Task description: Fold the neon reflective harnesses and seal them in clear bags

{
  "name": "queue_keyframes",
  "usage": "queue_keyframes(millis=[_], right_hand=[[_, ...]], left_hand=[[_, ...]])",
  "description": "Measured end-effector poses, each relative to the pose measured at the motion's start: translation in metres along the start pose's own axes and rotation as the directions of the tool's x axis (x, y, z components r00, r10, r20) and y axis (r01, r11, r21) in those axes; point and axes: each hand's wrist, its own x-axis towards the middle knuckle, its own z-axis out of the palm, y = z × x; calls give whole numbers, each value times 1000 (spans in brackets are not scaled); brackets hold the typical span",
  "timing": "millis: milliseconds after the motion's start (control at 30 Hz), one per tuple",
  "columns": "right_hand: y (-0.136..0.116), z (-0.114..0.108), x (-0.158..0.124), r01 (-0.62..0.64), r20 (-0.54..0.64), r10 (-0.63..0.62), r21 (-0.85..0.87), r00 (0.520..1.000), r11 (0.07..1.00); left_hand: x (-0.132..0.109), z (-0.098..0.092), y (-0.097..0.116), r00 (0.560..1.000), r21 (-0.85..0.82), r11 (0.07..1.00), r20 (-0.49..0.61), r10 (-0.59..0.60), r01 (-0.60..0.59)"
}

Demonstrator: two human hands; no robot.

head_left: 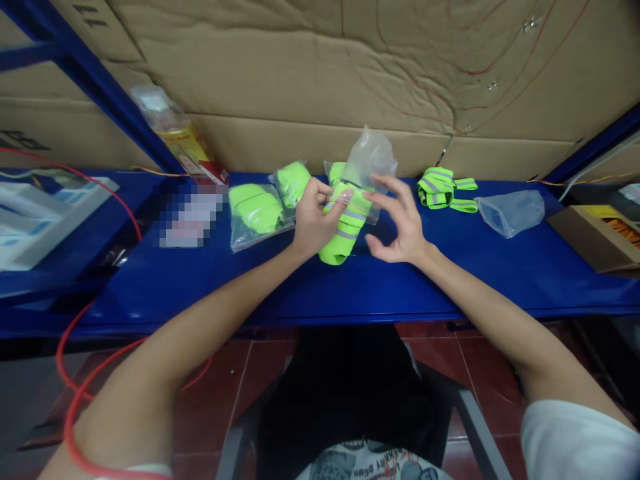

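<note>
A neon green bundle with grey reflective stripes (349, 223) lies on the blue table in front of me. My left hand (317, 217) is closed on its upper left side, thumb and fingers pinching it. My right hand (400, 223) has its fingers apart at the bundle's right edge, fingertips close to it. A clear plastic bag (370, 157) covers or stands behind the bundle's top end. Two bagged green bundles (256, 208) (293, 183) lie to the left. Right of my hands sits an unbagged striped bundle (436, 189) with loose strap ends.
An empty clear bag (513, 212) and an open cardboard box (597, 237) are at the right. A plastic bottle (183, 137) leans at the back left, near a blurred paper (191, 217). A white tray (55, 223) and red hose (65, 353) are further left.
</note>
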Motion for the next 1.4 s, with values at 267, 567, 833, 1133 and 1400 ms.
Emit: queue_keyframes(millis=[267,567,833,1133,1400], right_hand=[[33,6,4,-428,-230,514,336,827,839],[-10,24,8,-577,183,630,643,754,504],[-13,25,7,-577,226,623,685,749,444],[-9,28,3,-628,259,755,738,603,249],[-1,21,5,-666,307,792,728,529,163]], left_hand=[[-8,-1,9,981,7,981,22,194,-194],[-16,5,5,985,70,983,46,166,-169],[-13,-3,-3,951,18,964,173,258,-265],[4,-15,-25,818,-153,929,440,370,-337],[12,-8,-41,886,-210,966,407,224,-148]])
